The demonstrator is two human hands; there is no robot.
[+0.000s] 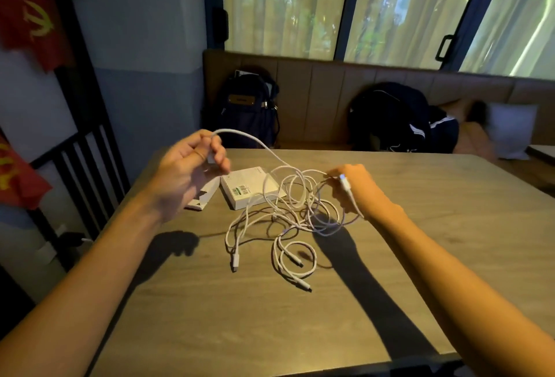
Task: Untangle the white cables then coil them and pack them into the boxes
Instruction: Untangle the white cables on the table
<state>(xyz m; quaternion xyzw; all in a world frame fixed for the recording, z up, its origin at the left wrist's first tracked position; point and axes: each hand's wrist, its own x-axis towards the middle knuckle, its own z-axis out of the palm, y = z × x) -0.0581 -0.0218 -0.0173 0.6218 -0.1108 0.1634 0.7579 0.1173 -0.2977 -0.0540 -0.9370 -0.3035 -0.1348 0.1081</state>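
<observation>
A tangle of white cables [288, 214] lies in the middle of the wooden table [435, 226], with three plug ends pointing toward me. My left hand [186, 166] is raised above the table's left side and pinches one cable end, whose strand arcs down into the tangle. My right hand [354, 184] rests at the tangle's right edge and grips another strand, with a plug lying across its back. A white box [240, 189] sits behind the tangle, partly under the loops. A second white box [204, 196] lies left of it, mostly hidden by my left hand.
A brown bench [315, 100] runs behind the table with a dark backpack [249, 109] and a dark bag [396, 118] on it. A black chair back [81, 172] stands at the left. Red flags [33, 16] hang on the left wall.
</observation>
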